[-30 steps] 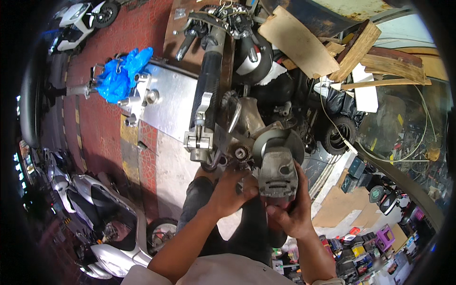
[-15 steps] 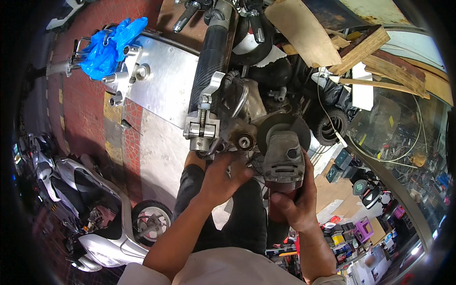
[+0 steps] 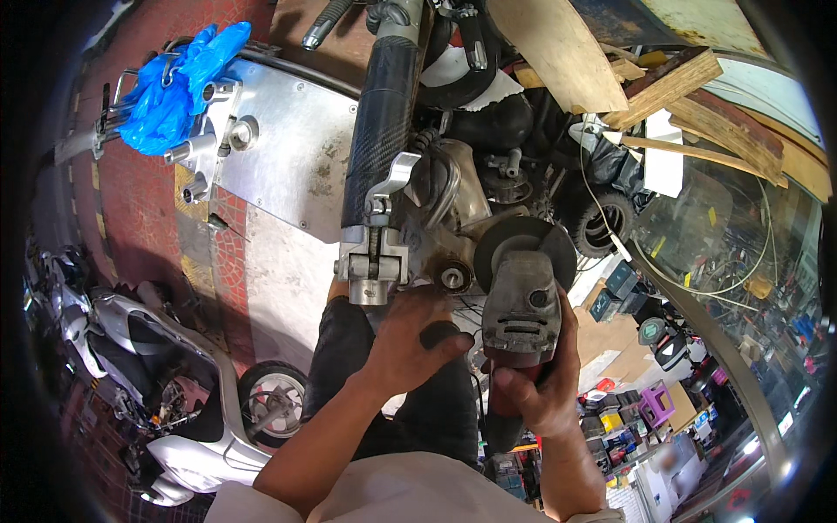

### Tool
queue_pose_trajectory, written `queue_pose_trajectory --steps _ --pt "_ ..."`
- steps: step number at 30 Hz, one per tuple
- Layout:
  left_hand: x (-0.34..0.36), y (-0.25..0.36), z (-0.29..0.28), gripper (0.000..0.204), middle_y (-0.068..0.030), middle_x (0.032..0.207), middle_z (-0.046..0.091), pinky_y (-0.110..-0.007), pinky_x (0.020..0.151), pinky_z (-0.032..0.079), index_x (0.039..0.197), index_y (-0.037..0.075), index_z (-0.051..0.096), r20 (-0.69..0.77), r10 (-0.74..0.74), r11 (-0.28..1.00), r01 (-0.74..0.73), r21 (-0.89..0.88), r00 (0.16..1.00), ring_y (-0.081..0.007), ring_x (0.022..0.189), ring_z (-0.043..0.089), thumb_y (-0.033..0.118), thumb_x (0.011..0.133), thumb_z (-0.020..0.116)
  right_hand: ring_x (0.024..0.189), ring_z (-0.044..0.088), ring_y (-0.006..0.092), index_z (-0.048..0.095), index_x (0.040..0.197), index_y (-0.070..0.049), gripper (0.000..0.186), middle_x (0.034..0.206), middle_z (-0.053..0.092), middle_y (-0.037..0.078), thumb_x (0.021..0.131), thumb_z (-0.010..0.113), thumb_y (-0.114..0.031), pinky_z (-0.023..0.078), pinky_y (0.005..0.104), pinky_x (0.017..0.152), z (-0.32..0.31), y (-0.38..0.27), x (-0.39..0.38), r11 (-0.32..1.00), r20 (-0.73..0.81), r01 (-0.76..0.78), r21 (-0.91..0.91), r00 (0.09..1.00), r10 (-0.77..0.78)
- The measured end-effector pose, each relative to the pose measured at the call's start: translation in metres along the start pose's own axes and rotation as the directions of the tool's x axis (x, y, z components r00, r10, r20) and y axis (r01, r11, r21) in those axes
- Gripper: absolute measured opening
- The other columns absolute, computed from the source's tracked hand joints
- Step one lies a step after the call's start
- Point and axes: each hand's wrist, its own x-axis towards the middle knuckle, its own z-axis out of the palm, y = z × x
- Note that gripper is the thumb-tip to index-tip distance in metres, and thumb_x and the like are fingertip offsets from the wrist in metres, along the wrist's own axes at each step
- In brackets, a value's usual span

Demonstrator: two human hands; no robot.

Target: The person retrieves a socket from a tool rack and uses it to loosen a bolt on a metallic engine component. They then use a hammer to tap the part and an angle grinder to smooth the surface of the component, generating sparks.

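Observation:
My right hand [image 3: 551,383] is wrapped round the body of an angle grinder [image 3: 523,301], whose worn grey head points away from me. Its dark round disc [image 3: 558,248] lies close beside a brownish metal part with a round hub [image 3: 452,277]. Just below that hub is my left hand [image 3: 410,344], thumb spread away from the fingers. Those fingers reach toward the part's lower edge, and their tips are partly hidden. To the left stands a thick black carbon-patterned tube [image 3: 381,122], with a silver hinge clamp [image 3: 373,261] and a curved lever [image 3: 397,179] at its near end.
A silver plate [image 3: 292,148] and a blue plastic bag [image 3: 179,91] lie at the upper left. Wood boards [image 3: 558,52] and a small tyre [image 3: 602,225] are at the right, by a glass case [image 3: 715,235]. A silver scooter [image 3: 200,392] is parked lower left.
The view has shifted slightly, so the tube and clamp sit a little lower. My left thumb has spread farther from its fingers. The grinder stays in my right hand beside the part.

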Motion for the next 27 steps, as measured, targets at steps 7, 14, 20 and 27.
queue_pose_trajectory --steps 7,14,20,27 --pt "0.002 0.019 -0.014 0.050 -0.0167 0.096 0.068 -0.046 0.077 0.054 0.131 0.002 0.064 -0.083 0.076 0.991 -0.066 0.112 0.994 -0.0377 0.087 0.069 0.021 0.088 0.080 0.134 0.056 0.0304 0.017 0.163 0.004 0.110 0.148 0.051 0.020 0.081 0.085 -0.019 0.048 0.0430 0.112 -0.003 0.008 -0.002 0.998 -0.169 0.026 0.052 0.985 -0.017" --pt "0.032 0.046 -0.014 0.050 -0.0116 0.100 0.067 -0.043 0.072 0.055 0.130 0.007 0.063 -0.195 0.148 0.932 -0.071 0.355 0.970 -0.0340 0.088 0.068 0.015 0.084 0.080 0.099 0.069 0.0242 0.023 0.163 -0.005 0.109 0.126 0.061 0.015 0.080 0.090 -0.030 0.062 0.0395 0.078 -0.014 0.008 -0.006 0.978 -0.339 0.023 0.209 0.939 0.051" --pt "0.037 0.052 -0.011 0.038 -0.0174 0.099 0.065 -0.040 0.072 0.055 0.124 0.002 0.062 -0.175 0.122 0.917 -0.044 0.396 0.977 -0.0316 0.081 0.068 0.010 0.090 0.076 0.120 0.063 0.0265 0.026 0.161 0.002 0.111 0.137 0.057 0.016 0.080 0.091 -0.038 0.054 0.0392 0.101 -0.040 0.032 -0.022 0.985 -0.369 0.043 0.165 0.929 0.021" --pt "0.042 0.066 0.003 0.037 -0.0187 0.106 0.068 -0.042 0.073 0.058 0.123 0.002 0.061 -0.205 -0.070 0.922 0.142 0.361 0.976 -0.0334 0.082 0.072 0.009 0.090 0.075 0.099 0.070 0.0258 0.022 0.164 -0.002 0.112 0.128 0.062 0.017 0.081 0.092 -0.034 0.060 0.0381 0.083 -0.053 0.060 -0.035 0.933 -0.343 0.040 0.357 0.935 0.091"
